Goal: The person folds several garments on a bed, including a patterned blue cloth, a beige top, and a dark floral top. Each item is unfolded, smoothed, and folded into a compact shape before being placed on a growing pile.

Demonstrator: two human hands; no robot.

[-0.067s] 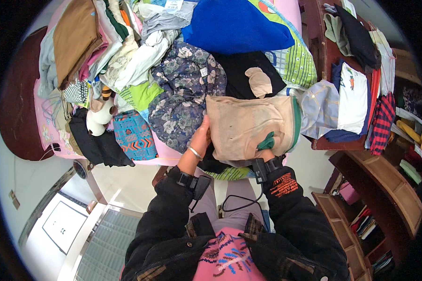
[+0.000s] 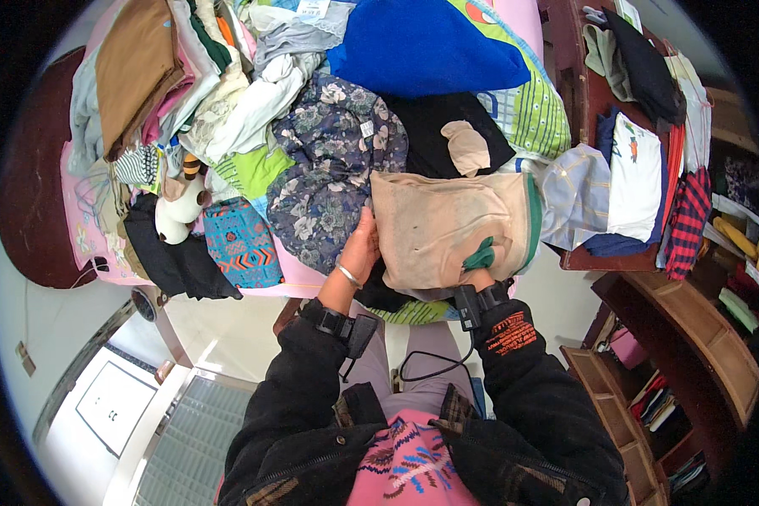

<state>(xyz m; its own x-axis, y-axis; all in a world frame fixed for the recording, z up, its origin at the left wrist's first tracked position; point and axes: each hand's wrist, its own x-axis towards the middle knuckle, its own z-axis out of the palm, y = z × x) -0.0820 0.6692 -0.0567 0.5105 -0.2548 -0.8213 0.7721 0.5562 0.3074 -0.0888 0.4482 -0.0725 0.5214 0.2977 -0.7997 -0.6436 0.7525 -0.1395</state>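
Observation:
A folded beige garment with a green edge [image 2: 430,211] lies at the near edge of the bed in front of me. My left hand [image 2: 361,250] grips its left side, the fingertips partly hidden by the fabric. My right hand [image 2: 479,278] reaches into the cloth from the front; only the part by the wrist shows, and its fingers are covered. A small dark green piece [image 2: 480,255] pokes out just above it. Left of the garment spreads a dark floral garment [image 2: 329,160]. Behind it lies a black cloth [image 2: 430,126] with a small beige bundle [image 2: 465,148] on top.
Piled clothes [image 2: 143,76] cover the bed's left, near a white plush toy [image 2: 177,215] and a patterned blue cloth [image 2: 243,244]. A bright blue cloth [image 2: 430,46] lies at the back. Folded clothes [image 2: 637,181] rest on a dark red table at right, above open wooden drawers [image 2: 616,413].
My left hand has shifted very slightly at the garment's left side. Otherwise the view looks the same.

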